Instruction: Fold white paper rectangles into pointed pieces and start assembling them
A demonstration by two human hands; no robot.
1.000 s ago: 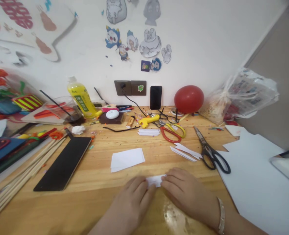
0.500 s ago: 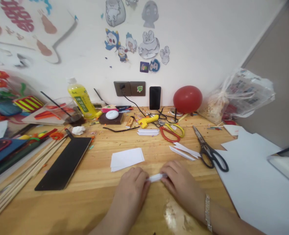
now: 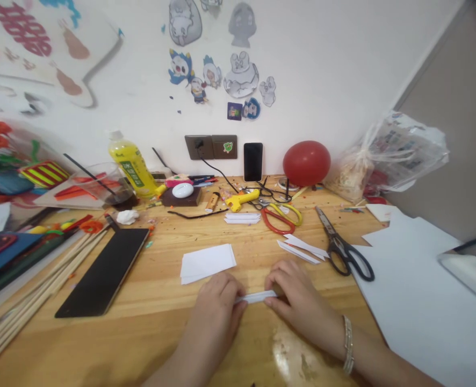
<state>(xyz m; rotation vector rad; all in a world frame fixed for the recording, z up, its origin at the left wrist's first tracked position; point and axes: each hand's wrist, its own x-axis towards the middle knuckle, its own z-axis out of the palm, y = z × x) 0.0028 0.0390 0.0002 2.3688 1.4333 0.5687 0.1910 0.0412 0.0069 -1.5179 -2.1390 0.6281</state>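
Note:
A narrow folded strip of white paper (image 3: 257,296) lies between my hands, just above or on the wooden table. My left hand (image 3: 221,303) is closed on its left end, thumb below and fingers curled over it. At the right end my right hand (image 3: 290,287) pinches the strip between thumb and fingers. Just beyond the left hand rests a stack of white paper pieces (image 3: 208,263). Several folded paper strips (image 3: 242,218) lie farther back, and cut paper slivers (image 3: 302,250) sit beyond the right hand.
Black-handled scissors (image 3: 345,250) lie at the right beside large white sheets (image 3: 419,290). Red-and-yellow scissors (image 3: 280,217) and a yellow tool (image 3: 242,200) are farther back. A black board (image 3: 105,271) and wooden sticks (image 3: 40,295) occupy the left. A red balloon (image 3: 306,163) stands against the wall.
My right hand's fingers have lifted and spread a little, so more of the strip's right end shows. The left hand keeps its hold. The view has shifted slightly.

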